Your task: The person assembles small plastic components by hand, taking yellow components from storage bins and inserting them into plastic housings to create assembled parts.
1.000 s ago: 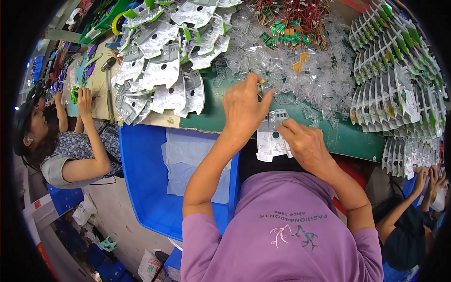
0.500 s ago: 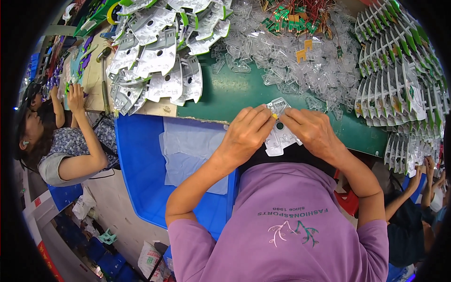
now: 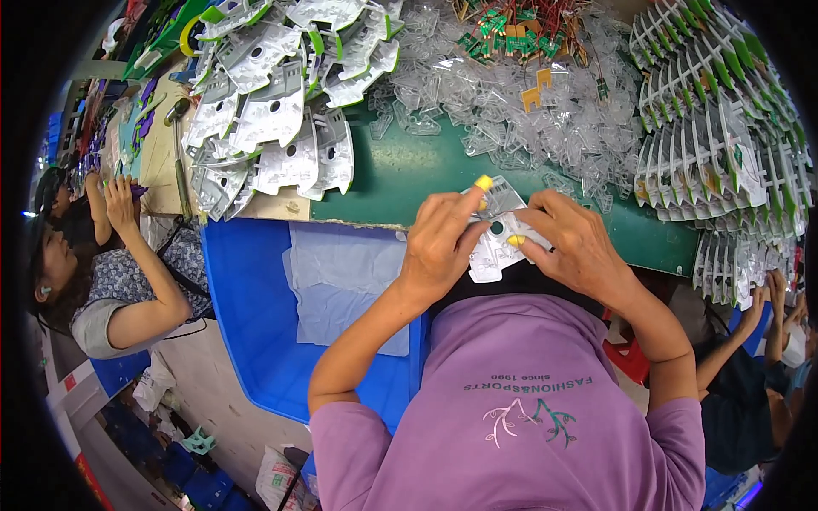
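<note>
A white plastic shell part (image 3: 486,266) with a round hole and moulded ribs is held at the table's front edge, just above my lap. At its far end sits a clear plastic piece (image 3: 503,194). My left hand (image 3: 439,243) grips the shell's left side, its thumb on the face and its index finger raised off it. A yellow cover is on that fingertip. My right hand (image 3: 578,247) closes on the right side, with a yellow-covered thumb lying on the face. The fingers underneath are hidden.
Beyond my hands lies a heap of clear plastic pieces (image 3: 545,128), with green circuit boards on red wires (image 3: 515,38) behind. White-and-green shells are stacked left (image 3: 271,115) and right (image 3: 707,162). A blue bin (image 3: 247,315) stands left of me. Co-workers sit on both sides.
My left index finger has lifted away from the shell, and my right thumb now lies on its face. Both hands still hold the shell. The whole view has shifted slightly.
</note>
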Tool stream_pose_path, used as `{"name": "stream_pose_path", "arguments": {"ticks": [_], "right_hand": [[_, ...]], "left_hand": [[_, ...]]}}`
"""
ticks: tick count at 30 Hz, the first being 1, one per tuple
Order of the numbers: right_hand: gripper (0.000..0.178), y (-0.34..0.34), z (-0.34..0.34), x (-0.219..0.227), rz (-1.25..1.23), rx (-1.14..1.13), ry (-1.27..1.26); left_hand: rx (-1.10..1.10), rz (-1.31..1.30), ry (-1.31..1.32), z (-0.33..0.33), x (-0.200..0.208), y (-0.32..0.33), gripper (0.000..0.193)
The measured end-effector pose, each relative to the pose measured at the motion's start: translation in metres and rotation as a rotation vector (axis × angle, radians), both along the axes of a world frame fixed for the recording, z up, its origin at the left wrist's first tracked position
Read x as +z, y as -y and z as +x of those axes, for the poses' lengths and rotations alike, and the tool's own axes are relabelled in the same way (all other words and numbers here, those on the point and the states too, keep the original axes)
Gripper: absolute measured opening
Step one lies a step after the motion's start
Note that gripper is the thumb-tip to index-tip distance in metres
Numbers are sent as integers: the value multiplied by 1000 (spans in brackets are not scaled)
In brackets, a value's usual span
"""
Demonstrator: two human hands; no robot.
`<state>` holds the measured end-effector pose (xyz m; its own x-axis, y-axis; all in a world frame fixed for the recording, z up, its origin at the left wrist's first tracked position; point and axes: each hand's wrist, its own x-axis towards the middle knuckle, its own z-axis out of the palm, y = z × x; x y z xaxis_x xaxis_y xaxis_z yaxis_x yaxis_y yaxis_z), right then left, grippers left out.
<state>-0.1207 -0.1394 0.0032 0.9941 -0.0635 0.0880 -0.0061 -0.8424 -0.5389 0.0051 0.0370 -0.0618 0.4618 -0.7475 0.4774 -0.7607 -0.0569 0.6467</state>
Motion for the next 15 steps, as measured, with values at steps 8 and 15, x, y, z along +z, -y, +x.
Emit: {"name": "stream_pose_path", "arguments": {"ticks": [8,15], "right_hand": [[29,-2,-4,8,-9,6,-24],[27,-10,-20,21,512,-35,11]], "left_hand": [[-266,62,-88,17,9,9,72],[-269,153,-73,14,10,8,76]]}}
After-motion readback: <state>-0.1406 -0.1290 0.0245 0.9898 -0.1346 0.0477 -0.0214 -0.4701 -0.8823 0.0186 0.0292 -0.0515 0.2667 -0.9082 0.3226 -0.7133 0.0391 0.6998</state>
